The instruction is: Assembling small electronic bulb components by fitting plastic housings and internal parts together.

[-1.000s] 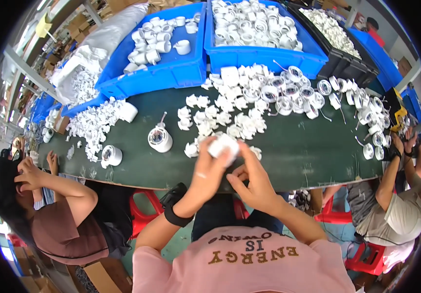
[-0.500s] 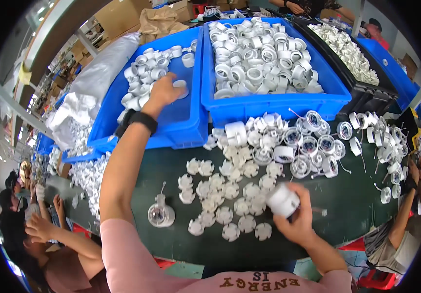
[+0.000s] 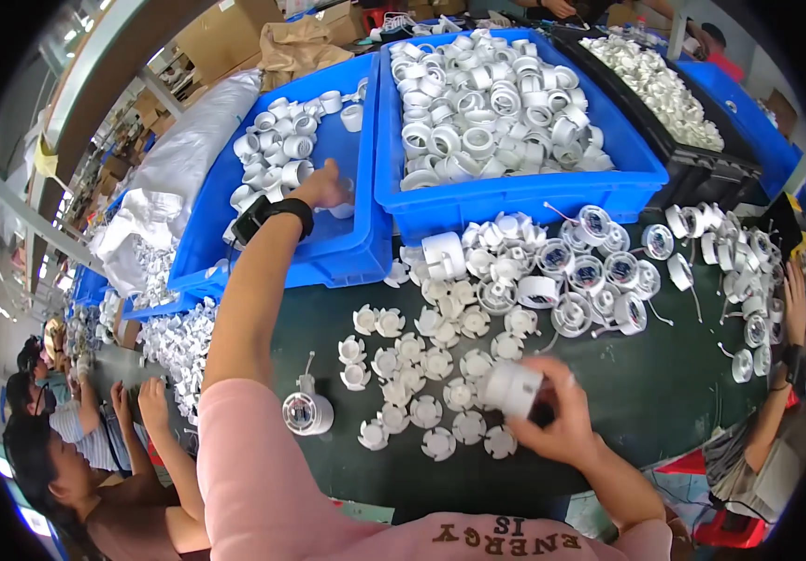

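Observation:
My left hand (image 3: 328, 187) reaches into the left blue bin (image 3: 370, 224). Its fingers are closed at a white plastic ring (image 3: 341, 209), partly covered by the hand. Over the near edge of the table, my right hand (image 3: 562, 416) grips a white cylindrical housing (image 3: 512, 388) on its side, slightly blurred. Beneath and left of it lie several white notched discs (image 3: 438, 443). A white round housing with a circuit board and a wire (image 3: 307, 411) stands apart on the green table (image 3: 328, 467).
A second blue bin (image 3: 524, 196) holds a heap of white rings. Beside it, a black crate (image 3: 702, 173) contains small white parts. Round units with circuit boards and wires (image 3: 588, 273) cluster at the right. Small white clips (image 3: 178, 341) pile at the left. Co-workers sit at both sides.
My left hand has drawn nearer inside the bin, the white ring moving with it. My right hand has turned the housing and shifted it slightly left.

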`<action>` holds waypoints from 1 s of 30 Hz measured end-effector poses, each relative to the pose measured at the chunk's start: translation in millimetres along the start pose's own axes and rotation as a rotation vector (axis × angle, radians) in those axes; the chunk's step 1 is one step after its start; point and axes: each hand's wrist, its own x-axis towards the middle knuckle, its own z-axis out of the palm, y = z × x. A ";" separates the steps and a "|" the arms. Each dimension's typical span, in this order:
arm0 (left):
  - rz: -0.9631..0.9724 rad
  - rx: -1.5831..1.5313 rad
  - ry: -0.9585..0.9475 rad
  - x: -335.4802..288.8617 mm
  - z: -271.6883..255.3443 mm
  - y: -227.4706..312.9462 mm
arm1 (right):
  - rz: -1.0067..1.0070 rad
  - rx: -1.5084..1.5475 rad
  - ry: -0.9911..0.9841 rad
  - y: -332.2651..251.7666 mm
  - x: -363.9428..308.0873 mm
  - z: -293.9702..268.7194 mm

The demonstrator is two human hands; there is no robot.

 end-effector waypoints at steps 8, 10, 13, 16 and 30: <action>0.390 -0.504 0.366 -221.3 -91.6 142.6 | -0.128 0.405 0.315 -49.8 -11.0 -2.3; 0.573 -0.336 0.446 -295.5 -92.6 175.0 | -0.169 0.451 0.242 -78.2 -19.8 -1.3; 0.545 -0.400 0.348 -364.1 -91.2 213.8 | -0.250 0.406 0.080 -104.1 -30.8 1.7; 0.624 -0.322 0.359 -389.7 -91.6 230.8 | -0.353 -0.204 -0.097 -128.0 -39.5 3.4; 0.225 -1.532 0.454 -460.2 -0.2 266.4 | -0.154 0.268 -0.158 -108.3 -110.4 25.6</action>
